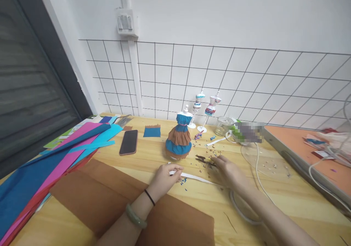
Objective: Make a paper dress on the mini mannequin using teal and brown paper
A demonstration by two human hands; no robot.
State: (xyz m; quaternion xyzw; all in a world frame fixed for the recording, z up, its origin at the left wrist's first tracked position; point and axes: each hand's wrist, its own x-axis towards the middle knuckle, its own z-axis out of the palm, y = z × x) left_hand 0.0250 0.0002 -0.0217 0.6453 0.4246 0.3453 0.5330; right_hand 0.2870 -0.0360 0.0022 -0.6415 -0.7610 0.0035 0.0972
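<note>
Well, the left hand [166, 177] pinches a white strip [196, 177]; the right hand [226, 170], half-curled, touches dark snips [205, 160], its grip unclear from here.

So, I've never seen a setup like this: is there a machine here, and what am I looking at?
No machine shows, just a person's two bare hands. The single picture comes from a camera worn on that person's head, looking forward and down. The left hand pinches a white strip; the right hand is at a dark scissors-like tool, its grip hard to make out. On the wooden table stands a small mannequin in a blue and brown dress. Left of it lie a phone, a large brown sheet and other coloured sheets.
</note>
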